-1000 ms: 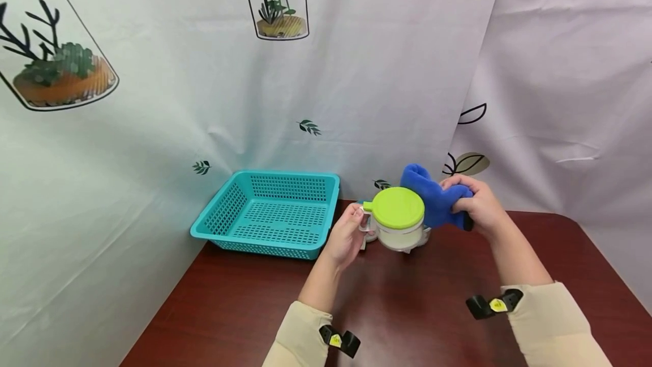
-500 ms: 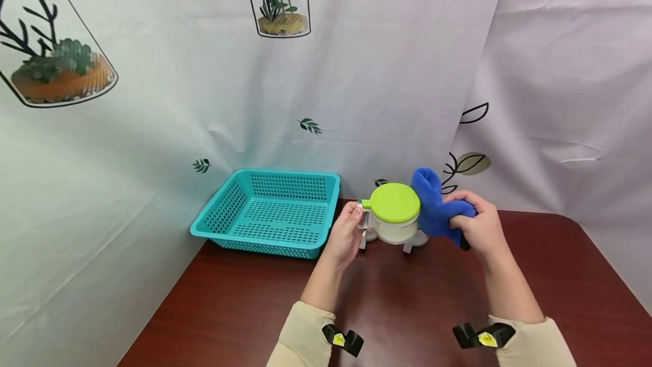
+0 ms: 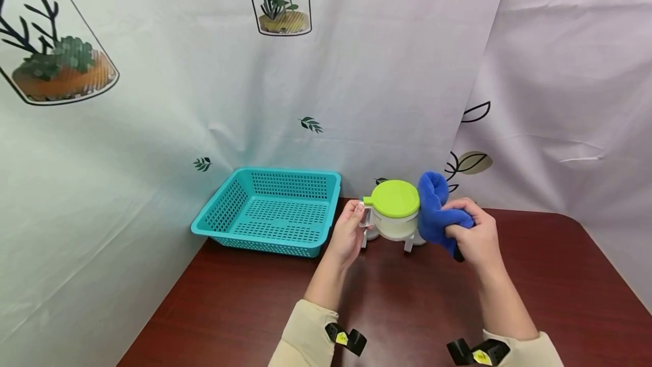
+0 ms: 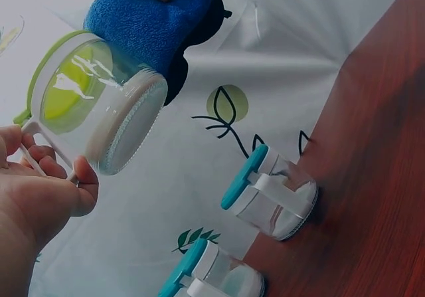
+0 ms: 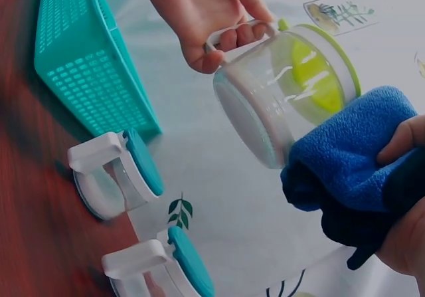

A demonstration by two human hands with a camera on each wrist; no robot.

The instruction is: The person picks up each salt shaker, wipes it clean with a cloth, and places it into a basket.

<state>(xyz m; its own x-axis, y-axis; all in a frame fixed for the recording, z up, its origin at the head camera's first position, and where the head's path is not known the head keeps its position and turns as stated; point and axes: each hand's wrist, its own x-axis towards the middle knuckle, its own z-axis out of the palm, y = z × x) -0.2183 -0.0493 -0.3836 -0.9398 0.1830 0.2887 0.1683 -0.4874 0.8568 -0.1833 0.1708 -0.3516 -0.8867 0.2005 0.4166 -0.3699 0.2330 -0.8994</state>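
A clear jar point(image 3: 394, 225) with a lime-green lid point(image 3: 395, 199) and pale contents is held up over the table. My left hand point(image 3: 347, 235) grips its handle point(image 4: 48, 149), the fingers curled round it in the left wrist view. In my right hand point(image 3: 476, 237) is a bunched blue cloth point(image 3: 434, 217), pinched between thumb and fingers. The cloth point(image 5: 358, 147) lies against the jar's side, opposite the handle, and covers part of the glass. Seen from the right wrist, the jar point(image 5: 265, 91) is tilted.
Two glass jars with teal lids and white handles, one nearer the basket point(image 5: 109, 177) and one farther along point(image 5: 159, 267), stand on the dark red table point(image 3: 244, 304). A teal perforated basket point(image 3: 265, 251) sits at the back left. Printed white fabric point(image 3: 387, 72) hangs behind.
The cloth has slid from the jar's far right side down along its right side, with my right hand moving downward. The jar has shifted slightly up and left in my left hand.
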